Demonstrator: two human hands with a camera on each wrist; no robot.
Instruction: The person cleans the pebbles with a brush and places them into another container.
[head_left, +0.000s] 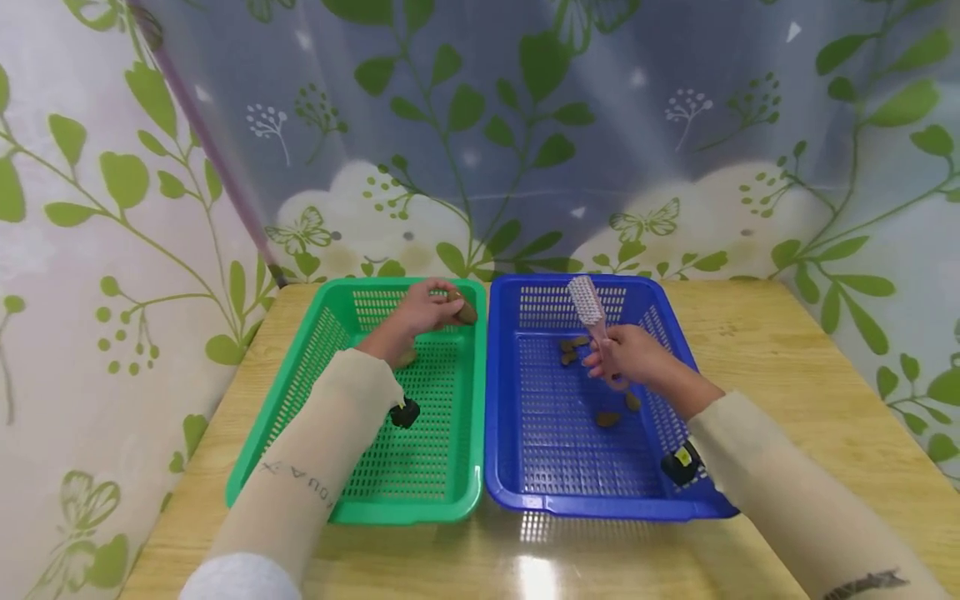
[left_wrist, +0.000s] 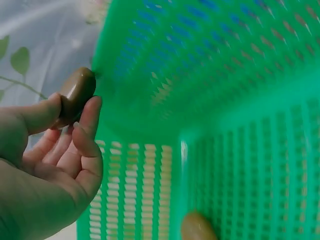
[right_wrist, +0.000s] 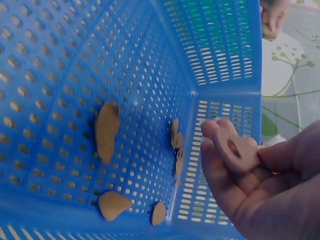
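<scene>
My left hand [head_left: 422, 315] pinches a smooth, oval brown stone [left_wrist: 79, 94] between thumb and fingers at the far right corner of the green basket [head_left: 482, 400]. Inside that basket, below the hand, lies another brown stone [left_wrist: 197, 228]. Over the blue basket [head_left: 504, 483], my right hand [head_left: 637, 354] grips a pink brush [head_left: 587, 302] by its handle. The brush head points up and away, with pale bristles showing. In the right wrist view, the handle's end has an oblong hole. Several brown pieces [head_left: 607, 419] lie on the blue basket's floor, some clustered near its far end.
Both baskets stand side by side on a wooden table [head_left: 780, 358]. A leaf-patterned curtain [head_left: 517, 125] hangs right behind them, and similar patterned sheeting [head_left: 97, 275] rises at the left. Perforated walls rise around each basket.
</scene>
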